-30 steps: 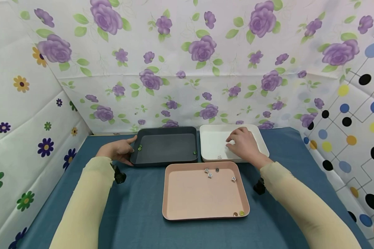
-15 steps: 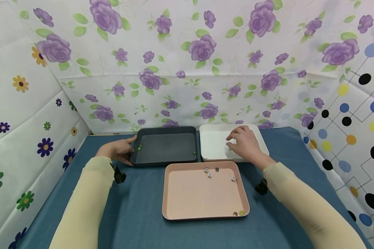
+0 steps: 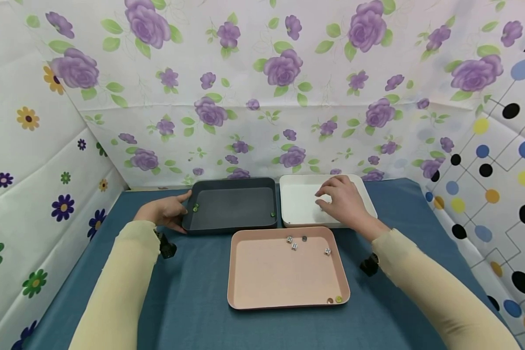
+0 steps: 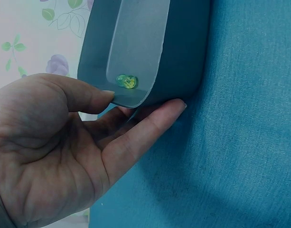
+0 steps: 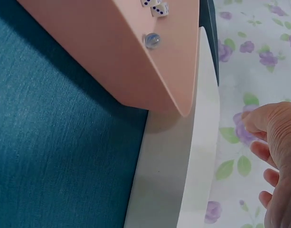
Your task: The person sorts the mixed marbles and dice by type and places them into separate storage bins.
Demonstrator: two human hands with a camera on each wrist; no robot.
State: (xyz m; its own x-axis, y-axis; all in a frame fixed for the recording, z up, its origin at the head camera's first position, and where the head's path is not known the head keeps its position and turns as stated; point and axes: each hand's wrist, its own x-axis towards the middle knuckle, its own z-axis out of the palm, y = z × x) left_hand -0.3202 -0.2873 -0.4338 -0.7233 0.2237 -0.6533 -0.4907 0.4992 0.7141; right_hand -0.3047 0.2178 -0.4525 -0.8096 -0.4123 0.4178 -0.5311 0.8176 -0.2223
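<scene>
Your left hand grips the left short end of the dark tray: thumb on the rim at the near corner, fingers against the outer wall. The dark tray lies at the back left, long axis left to right, parallel to the floral cloth. Two green beads sit inside, near the gripped end.

Your right hand is over the white tray, at the back right. Its fingers are bent, with a gap between thumb and forefinger; whether they hold anything cannot be told. The white tray's long axis also runs left to right; its right edge slants outward toward you.

Note the edges: the two back trays stand just beside each other. The pink tray, bearing three dice, lies just in front of both. Blue cloth extends along its left, right and near edges.
</scene>
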